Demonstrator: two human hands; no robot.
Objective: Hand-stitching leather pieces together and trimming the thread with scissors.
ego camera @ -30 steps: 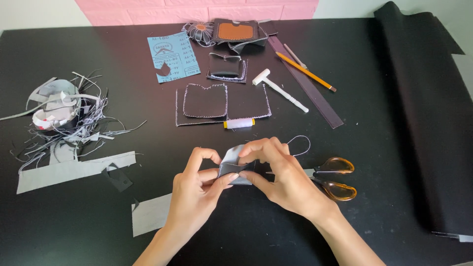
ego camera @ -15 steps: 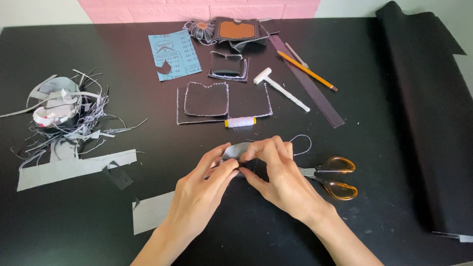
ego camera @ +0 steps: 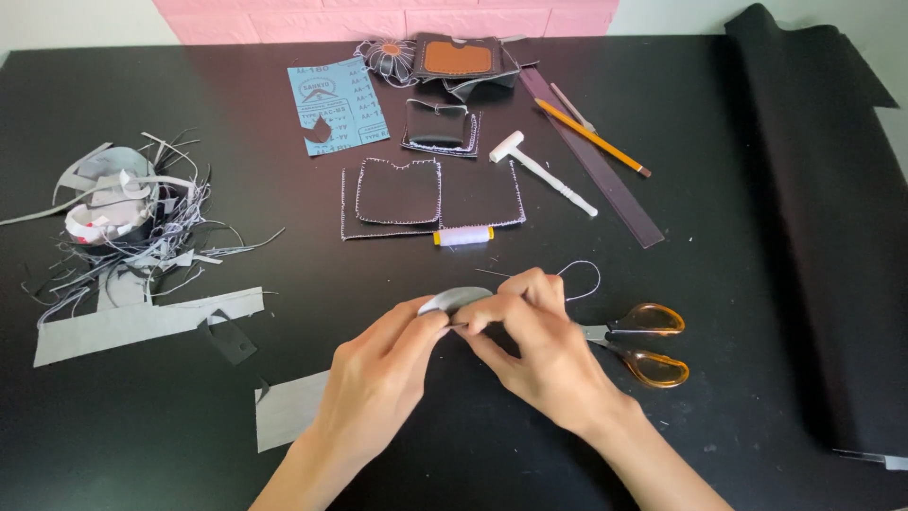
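1. Left hand (ego camera: 378, 364) & right hand (ego camera: 534, 336) meet mid-tabletop, both pinching a small grey leather piece (ego camera: 456, 298) between thumb & fingertips; piece is held just above the black tabletop (ego camera: 142, 435), near its front edge.
2. Handling, my guess: v. light, thin, bends easily (it curves over the fingers) but prob. springs back; matte side shd not slip. Best held at the edges, close to the spot being worked.
3. Thin white thread (ego camera: 582, 274) loops out from behind the right hand; limp, tangles easily. Needle: can't tell.
4. Scissors (ego camera: 643, 343), orange handles, lie just right of the right hand.
5. Further back: spool (ego camera: 463, 236) of pale thread; dark flat stitched panels (ego camera: 397, 194) w/ white edge stitching.
6. Left: pile of grey scraps (ego camera: 118, 222), thin curly offcuts; flat grey strip (ego camera: 142, 322).
7. Far edge: white hammer (ego camera: 539, 170), pencil (ego camera: 591, 137), blue paper sheet (ego camera: 336, 102).
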